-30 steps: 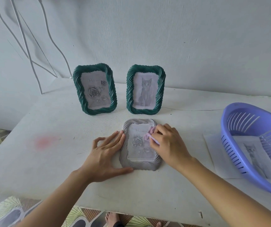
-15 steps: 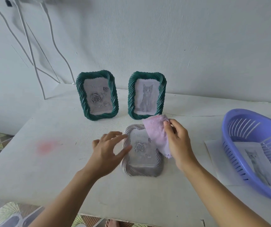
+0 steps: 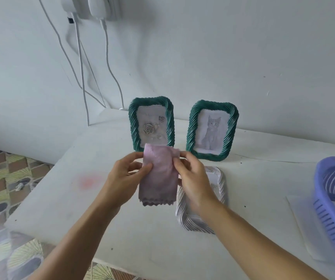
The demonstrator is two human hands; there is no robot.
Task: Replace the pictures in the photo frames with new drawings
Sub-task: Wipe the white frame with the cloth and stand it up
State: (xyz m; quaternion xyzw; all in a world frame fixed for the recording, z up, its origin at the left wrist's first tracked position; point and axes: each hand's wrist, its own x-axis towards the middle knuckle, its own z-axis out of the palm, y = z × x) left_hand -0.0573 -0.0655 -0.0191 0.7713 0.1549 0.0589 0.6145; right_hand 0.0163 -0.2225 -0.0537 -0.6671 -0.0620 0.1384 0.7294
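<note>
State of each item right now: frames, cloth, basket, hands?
Pink cloth: held up, hanging.
Left hand: pinches cloth's top.
Right hand: pinches cloth's top.
Rose frame: standing upright.
Cat frame: standing upright.
White frame: lying flat on table, partly behind right hand.
Purple basket: upright on table, cut off by picture edge.

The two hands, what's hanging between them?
A pink cloth, pinched near its top by the left hand and the right hand; the head view shows it.

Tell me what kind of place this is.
Probably a home room: patterned floor tiles, chargers plugged into the wall, a purple plastic basket on a white table.
</note>
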